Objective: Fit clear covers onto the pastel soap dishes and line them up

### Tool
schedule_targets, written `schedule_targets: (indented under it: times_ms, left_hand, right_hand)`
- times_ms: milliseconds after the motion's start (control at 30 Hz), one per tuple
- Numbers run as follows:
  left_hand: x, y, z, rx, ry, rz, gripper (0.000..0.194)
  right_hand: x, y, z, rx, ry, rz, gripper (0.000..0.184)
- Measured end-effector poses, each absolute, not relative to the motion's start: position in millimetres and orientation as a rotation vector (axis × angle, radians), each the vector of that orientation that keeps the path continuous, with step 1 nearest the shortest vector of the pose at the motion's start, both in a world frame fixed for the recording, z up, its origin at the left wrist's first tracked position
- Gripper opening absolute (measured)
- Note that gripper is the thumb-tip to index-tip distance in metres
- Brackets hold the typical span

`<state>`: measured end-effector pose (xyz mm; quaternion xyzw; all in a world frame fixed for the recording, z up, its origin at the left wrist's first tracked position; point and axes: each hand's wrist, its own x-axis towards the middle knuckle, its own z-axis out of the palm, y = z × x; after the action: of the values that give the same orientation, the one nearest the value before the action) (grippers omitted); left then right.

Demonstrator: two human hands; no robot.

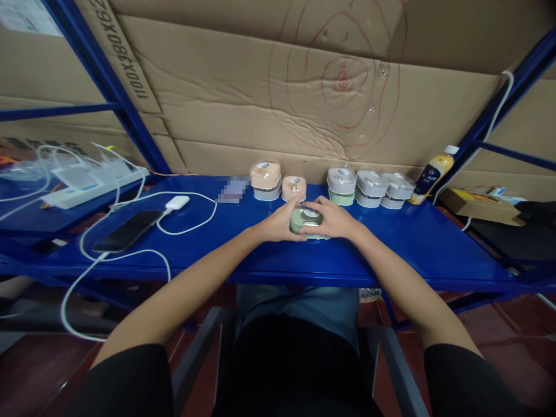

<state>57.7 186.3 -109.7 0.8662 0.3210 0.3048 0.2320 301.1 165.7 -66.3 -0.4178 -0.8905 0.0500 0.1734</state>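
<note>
Both my hands close around a small green box with a white round top (306,220) on the blue shelf (391,255). My left hand (278,223) grips its left side, my right hand (332,219) its right side. Behind them stand two peach boxes (266,178) (294,187) at centre left. A green-based box (341,185) and two grey ones (371,188) (397,189) stand in a row to the right.
A black phone (128,230) lies at the left, wired to a white charger (177,202) and power strip (93,182). A yellow bottle (432,174) leans at the back right beside a brown carton (480,207). Cardboard (282,87) lines the wall.
</note>
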Motion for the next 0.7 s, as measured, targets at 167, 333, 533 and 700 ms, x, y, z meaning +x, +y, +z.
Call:
schedule_targets:
  times_ms: [167,333,533,700]
  left_hand:
    - [57.1,186.2,-107.7,2.400,0.931,0.796,0.134]
    - [56.5,187.9,-108.1,2.406,0.942,0.790,0.132]
    - [55.6,188.5,-107.3,2.382,0.923,0.802,0.128]
    - [55.1,192.6,-111.9,2.339,0.886,0.814,0.133]
  right_hand:
    - [299.3,164.7,-68.0,-1.222,-2.555,0.079,0.092]
    - [295.9,164.0,-70.4,-1.230,-2.584,-0.002,0.093]
    - [292.6,160.3,-70.0,-1.276,-2.588,-0.037,0.096]
    - [295.0,160.4,-69.8,-1.271,-2.602,-0.011,0.098]
